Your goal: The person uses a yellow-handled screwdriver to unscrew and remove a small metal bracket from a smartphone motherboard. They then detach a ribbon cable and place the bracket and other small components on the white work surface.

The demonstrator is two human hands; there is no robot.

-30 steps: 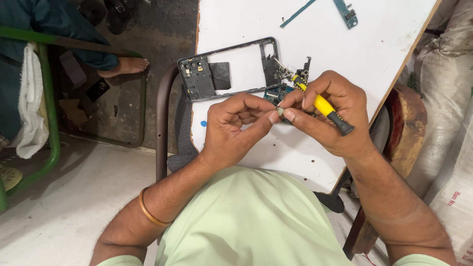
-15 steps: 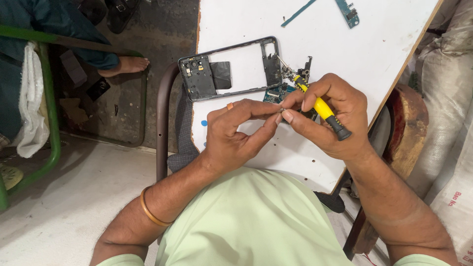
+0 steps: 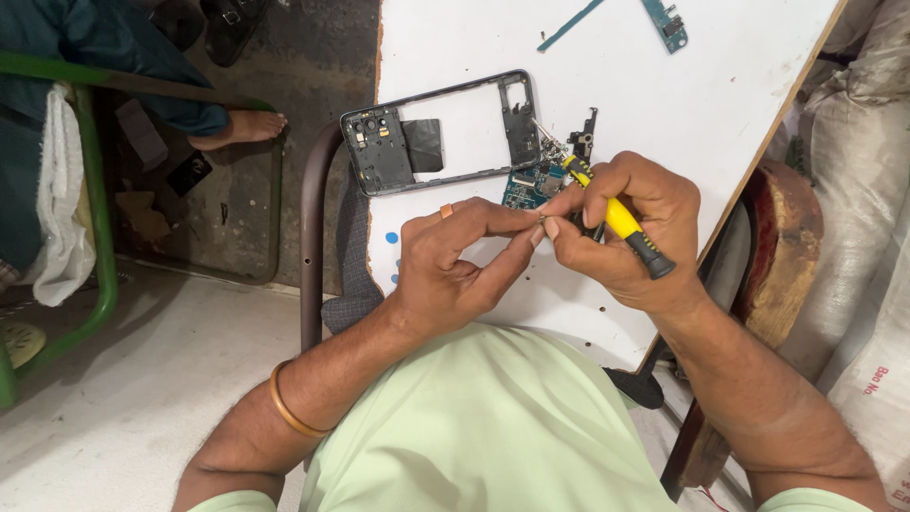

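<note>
Right hand [image 3: 626,232] clenched on yellow-and-black-handled screwdriver [image 3: 621,220]; left hand [image 3: 455,261] fingers pinching a tiny part, too small to tell, above white worktop [image 3: 664,95], near blue-green circuit board [image 3: 533,182] and black plastic phone frame [image 3: 441,133].

Materials near our hands

Our right hand [image 3: 621,237] grips a glossy yellow plastic screwdriver [image 3: 621,224]; beyond it lie a matt black plastic frame [image 3: 379,152] and a smooth white tabletop [image 3: 682,104].

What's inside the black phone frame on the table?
Inside the phone frame, mostly bare white table shows, plus a dark patch beside the camera block.
</note>
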